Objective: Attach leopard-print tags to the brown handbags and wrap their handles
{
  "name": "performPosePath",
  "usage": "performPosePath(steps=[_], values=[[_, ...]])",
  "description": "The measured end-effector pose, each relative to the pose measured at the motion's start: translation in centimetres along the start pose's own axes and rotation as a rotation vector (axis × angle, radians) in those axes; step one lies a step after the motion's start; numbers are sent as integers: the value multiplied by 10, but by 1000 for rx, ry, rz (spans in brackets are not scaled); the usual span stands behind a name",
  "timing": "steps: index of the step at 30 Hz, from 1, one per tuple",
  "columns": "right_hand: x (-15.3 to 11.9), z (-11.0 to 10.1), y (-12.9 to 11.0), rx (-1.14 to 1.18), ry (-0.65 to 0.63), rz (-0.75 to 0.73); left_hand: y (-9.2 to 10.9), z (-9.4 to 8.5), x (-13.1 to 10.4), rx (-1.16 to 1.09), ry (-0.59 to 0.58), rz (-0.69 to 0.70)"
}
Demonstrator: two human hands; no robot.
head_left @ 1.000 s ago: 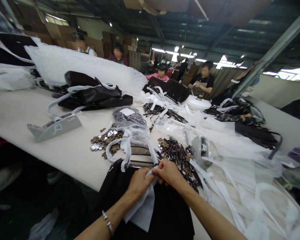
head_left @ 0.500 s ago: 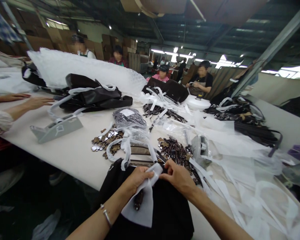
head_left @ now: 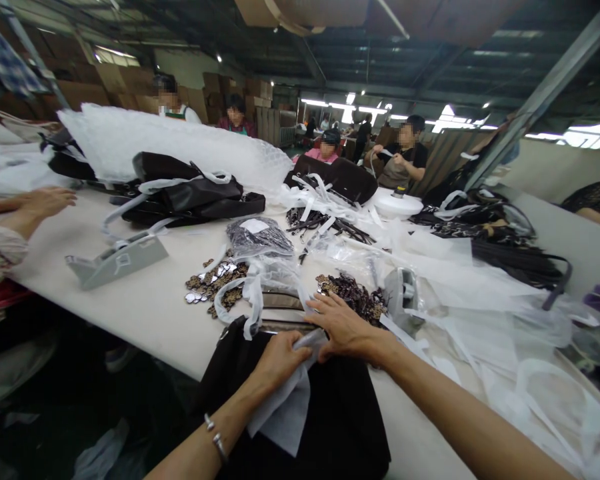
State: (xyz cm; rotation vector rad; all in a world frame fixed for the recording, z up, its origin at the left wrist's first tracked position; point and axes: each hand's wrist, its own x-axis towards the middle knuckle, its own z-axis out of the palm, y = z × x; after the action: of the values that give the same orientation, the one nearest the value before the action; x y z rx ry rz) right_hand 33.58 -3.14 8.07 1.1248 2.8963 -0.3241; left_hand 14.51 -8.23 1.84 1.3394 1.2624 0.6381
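Observation:
A black bag (head_left: 340, 413) lies at the table's near edge, its handles wrapped in white foam. My left hand (head_left: 283, 360) pinches a thin white sheet (head_left: 286, 412) that drapes over the bag's front. My right hand (head_left: 340, 327) rests over the bag's top edge by the right handle, fingers spread, its thumb near the sheet. Behind the bag lie patterned tags (head_left: 215, 287) on the left and a heap of dark straps with charms (head_left: 355, 297) on the right.
A grey tape dispenser (head_left: 123, 260) stands at left, another (head_left: 405, 293) at right. Dark bags (head_left: 190, 193), a plastic-wrapped bundle (head_left: 260, 238) and white foam strips (head_left: 450, 367) lie around. Another person's hands (head_left: 45, 200) are at far left; several people sit or stand beyond.
My right hand has opened from a pinch and moved up over the bag's top edge. The sheet now covers the dark charm that showed beneath it. The other person's hands at left moved left.

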Motion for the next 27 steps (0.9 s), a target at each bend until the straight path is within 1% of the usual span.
performPosePath(steps=[2,4,6,8,10,12,15,18,21,23,25,27], values=[[-10,0,3,77,113,72,-4,-1,3,-76,-44,-26],[-16,4,3,121,191,129,-8,-1,6,-158,-91,-48],[-18,12,0,122,207,159,-12,0,7,-224,-126,-58],[-18,20,-6,101,207,151,-12,-1,6,-270,-146,-60],[-21,23,-14,85,234,93,-11,-4,0,-303,-155,-62],[-27,22,-24,79,259,-1,-9,-9,-10,-343,-161,-75],[-38,23,-39,72,235,-157,-8,-20,-31,-384,-184,-128],[-43,33,-52,50,247,-273,-13,-30,-53,-336,-210,-171],[-40,45,-61,43,292,-374,-21,-34,-69,-239,-191,-187],[-34,48,-66,62,298,-440,-24,-34,-74,-199,-166,-179],[-28,47,-69,95,276,-471,-25,-33,-75,-164,-139,-145],[-20,44,-70,136,257,-454,-23,-31,-75,-93,-104,-68]])
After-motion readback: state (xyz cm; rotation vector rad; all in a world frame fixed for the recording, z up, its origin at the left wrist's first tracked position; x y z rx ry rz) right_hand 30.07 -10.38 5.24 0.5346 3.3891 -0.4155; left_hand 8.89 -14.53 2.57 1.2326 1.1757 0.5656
